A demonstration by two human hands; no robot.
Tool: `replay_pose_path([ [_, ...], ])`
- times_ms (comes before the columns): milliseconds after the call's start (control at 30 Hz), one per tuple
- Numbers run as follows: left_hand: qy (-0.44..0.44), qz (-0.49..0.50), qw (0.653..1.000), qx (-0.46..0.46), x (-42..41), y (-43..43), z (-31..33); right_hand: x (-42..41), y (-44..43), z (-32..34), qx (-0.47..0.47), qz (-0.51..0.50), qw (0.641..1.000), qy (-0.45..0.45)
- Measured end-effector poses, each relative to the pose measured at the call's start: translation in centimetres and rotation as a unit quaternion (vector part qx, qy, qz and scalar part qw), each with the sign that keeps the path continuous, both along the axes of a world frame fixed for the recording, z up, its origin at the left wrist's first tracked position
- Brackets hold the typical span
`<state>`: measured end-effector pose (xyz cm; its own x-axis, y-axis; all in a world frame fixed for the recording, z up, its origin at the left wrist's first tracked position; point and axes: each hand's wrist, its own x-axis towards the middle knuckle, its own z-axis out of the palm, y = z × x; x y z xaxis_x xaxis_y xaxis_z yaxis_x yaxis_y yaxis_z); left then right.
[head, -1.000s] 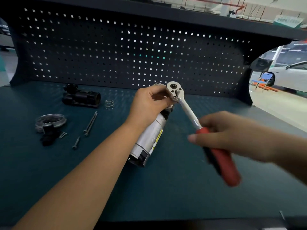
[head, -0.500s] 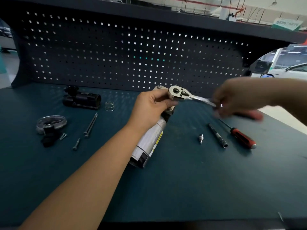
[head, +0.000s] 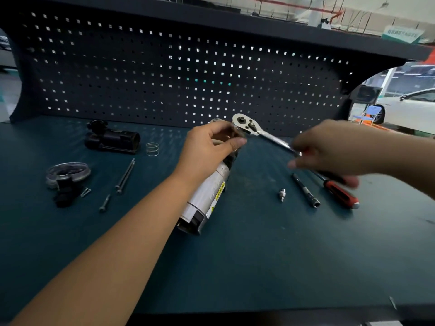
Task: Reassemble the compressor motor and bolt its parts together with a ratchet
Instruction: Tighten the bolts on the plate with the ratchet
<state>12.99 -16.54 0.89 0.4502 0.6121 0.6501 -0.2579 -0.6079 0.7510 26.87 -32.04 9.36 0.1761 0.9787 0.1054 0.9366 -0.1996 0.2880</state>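
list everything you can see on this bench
compressor motor: 1, silver, mid bench, tilted
ratchet: 1, chrome, head at motor's far end
housing: 1, black, back left
spring: 1, silver, beside housing
long bolts: 2, grey, left of motor
short bolt: 1, grey, near those
disc: 1, silver, far left
fitting: 1, silver, right of motor
extension bar: 1, dark, right of fitting
screwdriver: 1, red-black handle, far right
left hand: 1, grips motor's far end
right hand: 1, grips ratchet handle
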Motion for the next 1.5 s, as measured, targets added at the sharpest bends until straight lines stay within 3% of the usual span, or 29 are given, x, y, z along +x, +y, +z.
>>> replay_pose_path([
  [100,0.005,0.002,1.0,0.006,0.1,-0.1,0.1,-2.9,-0.6,-2.2,0.035,0.022,0.986,0.163],
  [233,-0.008,-0.019,1.0,-0.006,0.4,-0.1,0.0,-5.9,0.2,-5.2,0.11,-0.005,0.931,0.347],
  [300,-0.004,-0.028,1.0,-0.011,0.4,-0.1,0.0,-6.3,0.7,-5.3,0.095,-0.012,0.91,0.404],
  [333,-0.005,-0.035,0.999,-0.019,0.3,0.0,0.0,-6.2,0.9,-4.8,0.073,-0.015,0.919,0.388],
  [433,-0.01,-0.047,0.998,-0.037,0.1,0.4,-0.1,-4.3,1.0,-2.3,-0.034,-0.012,0.98,0.196],
  [533,-0.002,-0.051,0.998,-0.034,0.2,0.3,-0.2,-1.4,1.9,0.9,-0.114,-0.027,0.993,0.023],
  [600,-0.003,-0.058,0.997,-0.044,0.4,0.4,-0.2,0.2,3.0,2.5,-0.073,-0.027,0.992,-0.099],
  [700,-0.012,-0.068,0.995,-0.071,0.5,0.9,-0.3,1.7,5.2,3.8,0.069,0.037,0.966,-0.245],
  [800,-0.014,-0.073,0.995,-0.067,0.3,1.1,-0.5,2.0,6.5,3.5,0.119,0.075,0.955,-0.259],
  [933,-0.016,-0.062,0.996,-0.069,0.3,1.1,-0.3,1.8,4.8,2.9,0.057,0.022,0.966,-0.252],
  [1033,-0.007,-0.05,0.997,-0.053,0.3,0.9,-0.3,0.5,2.5,1.9,0.001,-0.019,0.987,-0.161],
  [1167,-0.002,-0.054,0.997,-0.056,0.4,0.9,-0.3,-3.7,0.5,-0.3,0.011,-0.038,0.991,0.13],
  [1267,0.001,-0.046,0.998,-0.048,0.4,0.9,-0.4,-6.9,0.7,-2.2,0.055,-0.041,0.913,0.402],
  [1333,0.005,-0.042,0.998,-0.049,0.4,1.0,-0.4,-8.3,1.4,-3.2,0.044,-0.029,0.848,0.528],
  [1400,0.011,-0.04,0.998,-0.056,0.5,1.0,-0.4,-8.6,1.9,-3.7,0.012,-0.018,0.821,0.57],
  [1500,0.019,-0.048,0.997,-0.054,0.6,1.2,-0.5,-6.9,1.8,-2.6,-0.072,-0.043,0.869,0.488],
])
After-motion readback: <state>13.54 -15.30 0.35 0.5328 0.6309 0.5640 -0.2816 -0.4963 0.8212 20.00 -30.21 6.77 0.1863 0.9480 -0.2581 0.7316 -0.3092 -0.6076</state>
